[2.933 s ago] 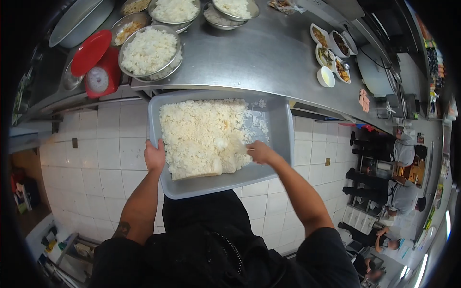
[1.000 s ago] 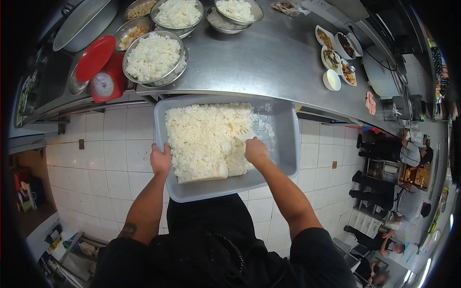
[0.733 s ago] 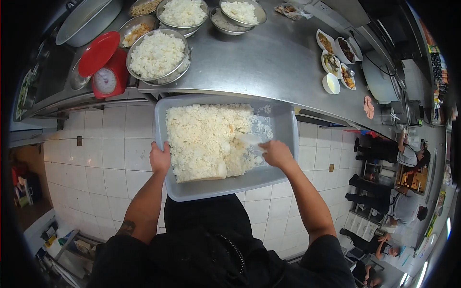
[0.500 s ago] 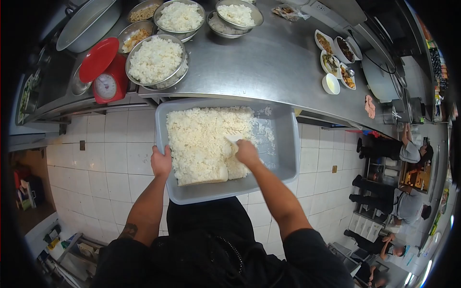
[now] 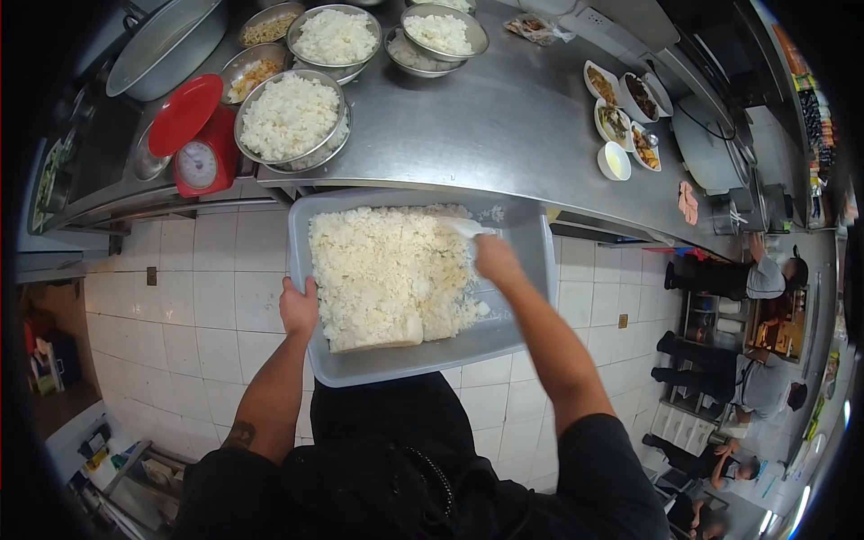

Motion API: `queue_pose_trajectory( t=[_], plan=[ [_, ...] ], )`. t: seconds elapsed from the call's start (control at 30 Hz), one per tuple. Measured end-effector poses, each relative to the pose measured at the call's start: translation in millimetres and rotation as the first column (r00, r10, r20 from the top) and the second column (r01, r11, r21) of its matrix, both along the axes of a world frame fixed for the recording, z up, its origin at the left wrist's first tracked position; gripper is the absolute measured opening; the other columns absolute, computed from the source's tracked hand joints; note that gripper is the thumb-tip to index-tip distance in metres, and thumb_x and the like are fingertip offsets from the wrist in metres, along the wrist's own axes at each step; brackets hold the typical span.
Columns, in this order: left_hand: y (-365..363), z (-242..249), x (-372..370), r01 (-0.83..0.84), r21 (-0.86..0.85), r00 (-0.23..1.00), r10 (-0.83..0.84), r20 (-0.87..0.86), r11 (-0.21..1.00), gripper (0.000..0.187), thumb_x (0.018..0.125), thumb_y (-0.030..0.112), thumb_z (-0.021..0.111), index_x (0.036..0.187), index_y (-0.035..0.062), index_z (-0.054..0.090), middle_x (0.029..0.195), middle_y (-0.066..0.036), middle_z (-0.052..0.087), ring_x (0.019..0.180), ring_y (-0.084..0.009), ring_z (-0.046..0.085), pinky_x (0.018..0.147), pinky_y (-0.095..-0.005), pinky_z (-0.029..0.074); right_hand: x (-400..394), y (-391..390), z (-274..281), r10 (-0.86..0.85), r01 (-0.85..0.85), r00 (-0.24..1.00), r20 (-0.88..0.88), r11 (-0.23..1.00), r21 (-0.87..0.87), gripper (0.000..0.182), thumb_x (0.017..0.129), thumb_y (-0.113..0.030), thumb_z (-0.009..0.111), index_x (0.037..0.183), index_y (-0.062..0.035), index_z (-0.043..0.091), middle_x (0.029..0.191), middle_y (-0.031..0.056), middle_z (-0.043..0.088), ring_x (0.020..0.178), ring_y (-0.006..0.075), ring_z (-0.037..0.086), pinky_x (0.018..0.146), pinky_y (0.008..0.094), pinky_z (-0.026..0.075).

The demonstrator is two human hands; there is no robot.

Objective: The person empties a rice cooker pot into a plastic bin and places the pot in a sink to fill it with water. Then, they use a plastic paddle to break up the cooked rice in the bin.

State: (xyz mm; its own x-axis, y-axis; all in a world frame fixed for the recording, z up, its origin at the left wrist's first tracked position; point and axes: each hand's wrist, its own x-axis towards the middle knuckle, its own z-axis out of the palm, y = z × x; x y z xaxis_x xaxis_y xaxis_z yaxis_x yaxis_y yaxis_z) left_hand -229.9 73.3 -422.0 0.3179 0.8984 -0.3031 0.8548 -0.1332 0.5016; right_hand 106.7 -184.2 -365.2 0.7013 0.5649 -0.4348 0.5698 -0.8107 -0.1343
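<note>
A grey plastic tub (image 5: 526,335) lies against the counter's front edge, holding a broad slab of white rice (image 5: 369,270). My left hand (image 5: 299,308) grips the tub's left rim, thumb up along the wall. Closed round the handle of a white paddle (image 5: 465,227), my right hand (image 5: 497,259) is over the right part of the tub. The paddle's blade touches the rice near its upper right corner. Loose grains stick to the tub's floor beyond the slab.
On the steel counter (image 5: 432,126) stand bowls of rice (image 5: 290,117), a red scale (image 5: 205,160), a large grey basin (image 5: 171,54) and small white dishes (image 5: 614,160). Several people (image 5: 765,387) are at the far right. Tiled floor (image 5: 207,306) surrounds the tub.
My right hand and the paddle have moved up and to the right, from the middle of the rice to its upper right edge. Rice has spread rightward at the slab's lower right. My left hand stays on the rim.
</note>
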Motion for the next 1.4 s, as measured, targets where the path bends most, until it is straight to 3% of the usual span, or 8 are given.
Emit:
queue_pose_trajectory(
  t=[0.23,0.3,0.53,0.67,0.8,0.93,1.1,1.4],
  plan=[
    [0,-1,-1,0.012,0.014,1.000,-0.012,0.023,1.000,0.048,0.098,0.040,0.063,0.115,-0.0040,0.055,0.100,-0.033,0.071,0.098,-0.0518,0.068,0.088,-0.0563,0.054,-101,13,-22,0.107,-0.107,0.993,0.039,0.994,-0.012,0.033,0.097,-0.006,0.051,0.122,0.0138,0.059,0.107,0.0262,0.070,0.102,0.0408,0.072,0.085,0.0468,0.061],
    [1,2,0,0.007,-0.034,1.000,-0.007,0.002,0.999,0.049,0.098,0.040,0.063,0.116,-0.0040,0.054,0.102,-0.033,0.070,0.099,-0.0518,0.067,0.089,-0.0563,0.054,-125,-12,-29,-0.092,0.091,0.994,-0.053,0.996,-0.024,0.030,0.096,-0.006,0.054,0.122,0.0078,0.061,0.109,0.0264,0.067,0.099,0.0397,0.072,0.085,0.0480,0.060],
    [1,-1,-1,-0.002,-0.052,1.000,0.003,0.014,0.999,0.051,0.098,0.041,0.063,0.120,-0.0047,0.054,0.105,-0.033,0.070,0.102,-0.0515,0.067,0.091,-0.0559,0.053,-158,-37,-7,0.000,0.005,0.964,-0.266,1.000,0.019,0.062,0.084,-0.005,0.063,0.141,0.0128,0.047,0.106,0.0319,0.069,0.100,0.0447,0.071,0.093,0.0485,0.056],
    [3,-6,-3,0.003,-0.023,1.000,-0.002,0.030,1.000,0.052,0.098,0.041,0.063,0.120,-0.0049,0.055,0.105,-0.033,0.070,0.102,-0.0513,0.067,0.091,-0.0554,0.053,-97,-65,42,0.058,-0.048,0.948,-0.313,0.998,0.039,0.055,0.083,-0.006,0.064,0.137,-0.0077,0.064,0.106,0.0258,0.071,0.102,0.0426,0.069,0.092,0.0497,0.055],
    [2,0,-2,-0.006,-0.054,1.000,0.006,0.007,0.999,0.052,0.098,0.042,0.063,0.118,-0.0051,0.055,0.106,-0.033,0.070,0.102,-0.0508,0.067,0.091,-0.0550,0.053,-45,-54,103,0.170,-0.176,0.984,-0.049,0.975,-0.133,0.036,0.089,-0.006,0.057,0.123,-0.0109,0.068,0.103,0.0214,0.071,0.101,0.0402,0.072,0.084,0.0502,0.059],
    [4,-7,-4,0.000,-0.040,1.000,0.000,-0.001,0.999,0.051,0.098,0.042,0.063,0.117,-0.0052,0.055,0.105,-0.033,0.070,0.102,-0.0510,0.067,0.091,-0.0551,0.053,-34,-30,39,0.298,-0.286,0.954,0.017,0.928,-0.240,0.042,0.094,-0.010,0.058,0.135,-0.0062,0.063,0.109,0.0220,0.071,0.100,0.0392,0.073,0.085,0.0483,0.060],
    [1,3,0,-0.010,-0.046,0.999,0.012,0.036,0.999,0.049,0.097,0.040,0.063,0.114,-0.0052,0.056,0.103,-0.033,0.070,0.100,-0.0514,0.067,0.090,-0.0561,0.053,-89,-10,-46,0.052,-0.047,0.998,0.024,0.985,-0.169,0.037,0.103,-0.010,0.047,0.135,0.0075,0.052,0.108,0.0230,0.069,0.097,0.0379,0.074,0.079,0.0440,0.063],
    [2,-1,-2,-0.008,-0.039,0.999,0.010,0.052,0.999,0.047,0.097,0.039,0.064,0.113,-0.0041,0.056,0.103,-0.033,0.070,0.100,-0.0517,0.067,0.089,-0.0563,0.053,-83,-42,53,0.230,-0.237,0.971,-0.056,0.955,-0.178,0.021,0.099,-0.011,0.052,0.116,-0.0040,0.062,0.105,0.0204,0.070,0.095,0.0395,0.073,0.078,0.0479,0.060]
  ],
)
